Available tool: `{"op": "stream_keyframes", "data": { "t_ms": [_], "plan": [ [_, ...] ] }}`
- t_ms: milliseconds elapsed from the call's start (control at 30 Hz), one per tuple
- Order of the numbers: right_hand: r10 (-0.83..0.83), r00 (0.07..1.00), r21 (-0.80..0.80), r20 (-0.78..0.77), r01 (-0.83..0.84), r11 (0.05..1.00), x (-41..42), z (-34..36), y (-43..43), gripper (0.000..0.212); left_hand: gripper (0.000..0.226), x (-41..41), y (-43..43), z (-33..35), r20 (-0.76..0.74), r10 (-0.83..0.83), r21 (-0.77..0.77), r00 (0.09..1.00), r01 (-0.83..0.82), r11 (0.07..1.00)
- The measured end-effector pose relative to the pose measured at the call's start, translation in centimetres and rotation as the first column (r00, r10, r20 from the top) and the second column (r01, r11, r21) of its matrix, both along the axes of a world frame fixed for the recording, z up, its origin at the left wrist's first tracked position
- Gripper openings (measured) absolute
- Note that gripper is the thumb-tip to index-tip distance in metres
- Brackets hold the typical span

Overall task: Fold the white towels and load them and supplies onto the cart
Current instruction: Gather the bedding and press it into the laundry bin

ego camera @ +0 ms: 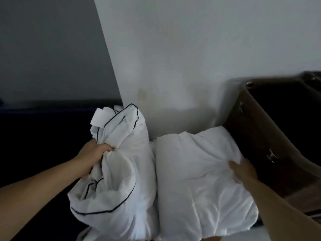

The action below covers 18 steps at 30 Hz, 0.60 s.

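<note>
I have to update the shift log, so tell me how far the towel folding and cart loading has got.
Done: nothing looks neatly folded or loaded. In hand: the left hand grips a crumpled white cloth bundle with dark piping; the right hand holds a plain white puffy cloth bundle. Remaining: folding both and loading; the dark brown open-topped container beside them shows no white cloth inside.

Bundle [119, 153] left of pad [199, 180]

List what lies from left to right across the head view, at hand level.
left hand → white bundle with dark piping → plain white bundle → right hand → dark brown bin
</note>
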State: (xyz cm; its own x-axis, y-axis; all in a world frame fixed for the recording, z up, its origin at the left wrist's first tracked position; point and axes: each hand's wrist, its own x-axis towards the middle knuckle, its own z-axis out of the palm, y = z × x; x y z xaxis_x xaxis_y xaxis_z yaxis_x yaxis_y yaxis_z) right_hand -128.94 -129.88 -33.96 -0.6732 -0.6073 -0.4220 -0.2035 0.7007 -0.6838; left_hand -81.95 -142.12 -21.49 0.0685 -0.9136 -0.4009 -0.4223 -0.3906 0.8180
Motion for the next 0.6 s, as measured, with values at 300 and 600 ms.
{"op": "stream_keyframes", "data": {
  "t_ms": [300, 600],
  "plan": [
    [0.723, 0.540, 0.288, -0.430, -0.677, 0.677, 9.5, -3.7, -3.7, 0.101, 0.028, -5.1, -0.2, -2.3, 0.077, 0.073, 0.057, 0.994, -0.077, 0.995],
    [0.805, 0.336, 0.361, -0.488, -0.762, 0.537, 15.6, -7.7, -5.4, 0.131, 0.021, -0.5, -1.0, -1.8, 0.166, 0.192, 0.029, 0.967, -0.199, 0.979]
  ]
}}
